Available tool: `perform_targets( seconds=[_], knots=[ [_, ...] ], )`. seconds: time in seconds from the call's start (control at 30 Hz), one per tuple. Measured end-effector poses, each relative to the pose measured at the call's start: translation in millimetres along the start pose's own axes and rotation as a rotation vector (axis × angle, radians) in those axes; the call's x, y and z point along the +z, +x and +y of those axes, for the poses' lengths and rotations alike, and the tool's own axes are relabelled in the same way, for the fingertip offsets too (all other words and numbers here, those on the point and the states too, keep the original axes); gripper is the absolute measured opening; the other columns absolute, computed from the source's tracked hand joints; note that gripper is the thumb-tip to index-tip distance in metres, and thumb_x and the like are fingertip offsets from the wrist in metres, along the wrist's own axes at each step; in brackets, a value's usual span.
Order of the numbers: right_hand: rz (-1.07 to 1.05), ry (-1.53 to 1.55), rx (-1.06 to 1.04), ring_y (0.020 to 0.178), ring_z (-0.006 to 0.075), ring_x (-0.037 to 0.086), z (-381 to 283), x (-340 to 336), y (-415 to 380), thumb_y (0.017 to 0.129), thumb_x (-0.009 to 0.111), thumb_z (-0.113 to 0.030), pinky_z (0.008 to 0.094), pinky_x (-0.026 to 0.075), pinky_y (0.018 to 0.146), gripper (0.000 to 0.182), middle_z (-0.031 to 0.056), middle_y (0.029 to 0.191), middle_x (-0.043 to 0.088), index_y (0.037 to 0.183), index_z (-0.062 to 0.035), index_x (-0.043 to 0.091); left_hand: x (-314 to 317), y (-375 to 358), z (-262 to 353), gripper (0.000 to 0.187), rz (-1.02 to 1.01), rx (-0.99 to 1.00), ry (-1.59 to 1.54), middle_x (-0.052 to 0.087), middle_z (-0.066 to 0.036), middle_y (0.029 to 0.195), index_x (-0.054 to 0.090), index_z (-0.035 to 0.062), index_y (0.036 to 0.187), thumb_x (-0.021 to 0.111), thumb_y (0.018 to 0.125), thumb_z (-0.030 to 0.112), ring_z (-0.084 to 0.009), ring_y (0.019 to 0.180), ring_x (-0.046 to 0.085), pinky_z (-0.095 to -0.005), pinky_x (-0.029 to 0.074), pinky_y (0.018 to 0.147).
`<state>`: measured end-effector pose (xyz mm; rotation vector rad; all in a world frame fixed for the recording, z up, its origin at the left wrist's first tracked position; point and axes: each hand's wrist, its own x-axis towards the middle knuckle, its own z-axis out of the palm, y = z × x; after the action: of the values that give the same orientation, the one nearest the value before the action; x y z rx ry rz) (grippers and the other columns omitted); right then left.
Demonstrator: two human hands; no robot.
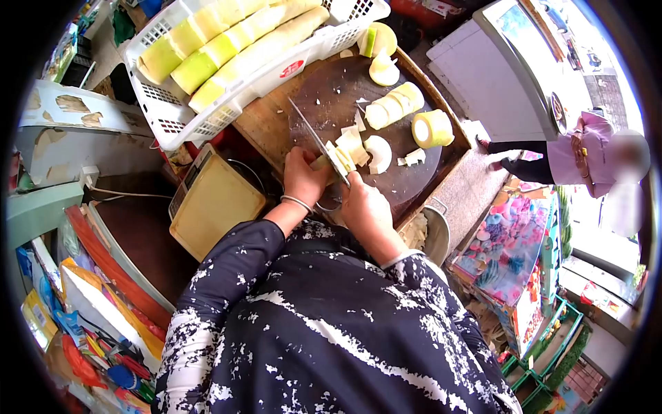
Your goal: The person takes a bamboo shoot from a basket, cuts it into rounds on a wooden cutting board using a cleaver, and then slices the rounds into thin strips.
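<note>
Hands — knife — pale slices

Daylight floods in at three o'clock past a white cabinet. At four o'clock stands a flower-printed box near a green crate; at nine, a peeling grey panel, possibly painted metal.

crate: white, red label. bamboo shoots: pale yellow, green patches. round chopping board: dark brown. clothing: black, irregular white splotches. scale platform: beige. box: pink, red and blue print. person's top: light purple; trousers: black.
</note>
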<state>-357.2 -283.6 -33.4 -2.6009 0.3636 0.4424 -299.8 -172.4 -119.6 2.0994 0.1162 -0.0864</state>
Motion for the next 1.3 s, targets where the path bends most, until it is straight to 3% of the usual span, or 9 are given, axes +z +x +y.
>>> perform_targets(
  seconds=[0.07,0.27,0.5,0.57,0.7,0.8,0.87,1.0,1.3],
  knots=[
    [0.05,0.026,-0.016,0.071,0.0419,0.061,8,6,7,0.086,0.054,-0.02,0.0506,0.047,0.062,0.018,0.0233,0.071,0.061,0.092,-0.0038,0.049,-4,0,5,0.032,-0.064,-0.128,-0.083,0.05,-0.016,0.081,0.05,0.001,0.08,0.071,0.063,0.019,-0.0323,0.075,0.051,-0.038,0.043,0.068],
    [0.03,0.031,-0.01,0.071,0.0423,0.061,-1,-2,-3,0.086,0.054,-0.019,0.0502,0.048,0.062,0.016,0.024,0.071,0.061,0.09,-0.0038,0.052,6,1,-6,0.03,0.009,-0.046,-0.047,0.051,-0.016,0.079,0.05,0.0018,0.078,0.071,0.062,0.016,-0.033,0.072,0.052,-0.0391,0.044,0.066],
    [0.032,0.047,-0.02,0.07,0.0425,0.061,0,1,4,0.086,0.054,-0.019,0.0501,0.048,0.063,0.018,0.0251,0.071,0.061,0.091,-0.0023,0.052,6,-2,-10,0.032,0.005,-0.132,-0.084,0.051,-0.017,0.077,0.048,0.0014,0.076,0.072,0.061,0.016,-0.0338,0.073,0.052,-0.04,0.043,0.066],
    [0.027,0.015,-0.02,0.071,0.042,0.061,5,7,10,0.086,0.054,-0.02,0.0498,0.048,0.064,0.019,0.025,0.072,0.061,0.094,-0.0023,0.053,8,0,-15,0.032,0.029,-0.061,-0.085,0.052,-0.017,0.076,0.048,0.0011,0.076,0.072,0.062,0.017,-0.0329,0.07,0.053,-0.0399,0.044,0.064],
    [0.02,0.018,0.007,0.072,0.0416,0.061,5,3,10,0.086,0.054,-0.02,0.0498,0.048,0.064,0.02,0.0246,0.072,0.061,0.095,-0.0023,0.053,-4,-5,5,0.034,-0.001,-0.07,0.029,0.054,-0.017,0.072,0.048,0.0002,0.08,0.072,0.065,0.018,-0.0329,0.067,0.056,-0.0393,0.046,0.062],
    [0.083,0.084,-0.006,0.072,0.0416,0.061,7,2,7,0.086,0.054,-0.019,0.0498,0.048,0.064,0.019,0.024,0.072,0.061,0.095,-0.0028,0.052,-5,-4,10,0.036,-0.039,-0.163,-0.026,0.056,-0.016,0.067,0.046,-0.0002,0.085,0.071,0.067,0.019,-0.0305,0.057,0.059,-0.0371,0.048,0.055],
    [0.091,0.064,-0.02,0.072,0.0416,0.06,2,-4,-2,0.087,0.054,-0.019,0.05,0.047,0.064,0.017,0.0235,0.071,0.061,0.093,-0.003,0.052,-11,-4,22,0.038,-0.126,-0.359,-0.119,0.056,-0.014,0.064,0.044,0.0009,0.09,0.07,0.068,0.019,-0.0272,0.05,0.059,-0.035,0.049,0.049],
    [0.001,0.045,-0.023,0.072,0.0419,0.06,-3,-15,-10,0.087,0.054,-0.019,0.0501,0.047,0.063,0.017,0.0231,0.071,0.061,0.092,-0.0034,0.052,-5,-4,16,0.039,-0.12,-0.355,-0.177,0.052,-0.007,0.065,0.045,0.0013,0.091,0.072,0.071,0.019,-0.0167,0.042,0.054,-0.0306,0.044,0.035],
    [0.029,0.016,-0.014,0.072,0.0415,0.061,5,4,4,0.086,0.055,-0.02,0.0499,0.048,0.063,0.019,0.0238,0.072,0.061,0.09,-0.0018,0.051,-5,-6,7,0.031,-0.113,-0.212,-0.192,0.053,-0.008,0.062,0.045,-0.0002,0.093,0.067,0.075,0.013,-0.0171,0.04,0.055,-0.0299,0.043,0.035]
  ],
)
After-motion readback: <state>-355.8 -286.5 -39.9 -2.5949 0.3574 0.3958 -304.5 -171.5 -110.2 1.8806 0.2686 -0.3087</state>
